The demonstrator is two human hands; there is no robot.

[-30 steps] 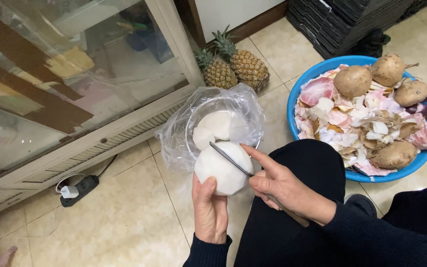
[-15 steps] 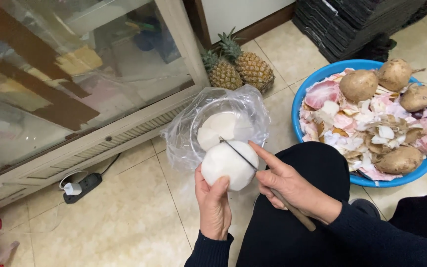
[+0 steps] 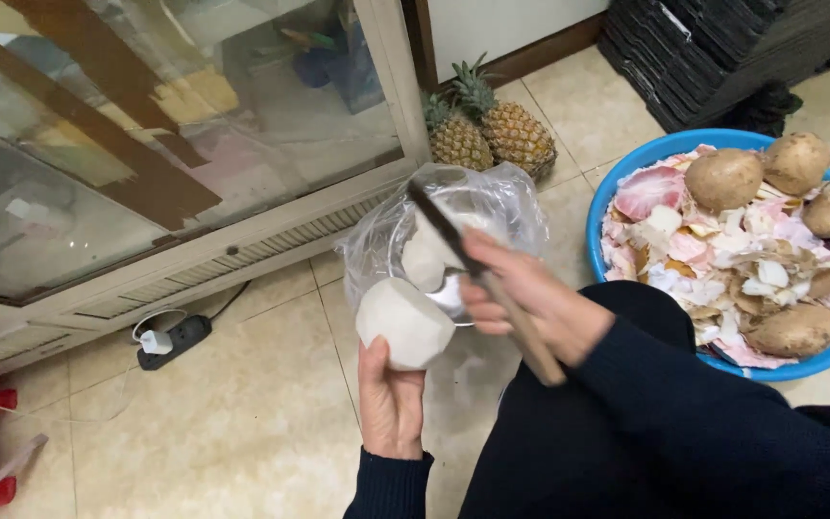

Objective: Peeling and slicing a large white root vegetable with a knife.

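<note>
Left hand (image 3: 391,404) gripping peeled white root (image 3: 403,323), right hand (image 3: 530,306) holding knife (image 3: 473,274), blue basin (image 3: 626,173) of peelings nearby

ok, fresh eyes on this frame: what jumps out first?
Dead centre, the left hand holds up a peeled white root while the right hand grips a knife whose blade points up over a bag-lined bowl with another white piece inside. At right, a blue basin heaped with pinkish peelings and brown unpeeled roots draws the eye. Two pineapples stand on the tiled floor behind the bowl, beside a glass-fronted cabinet.
</note>
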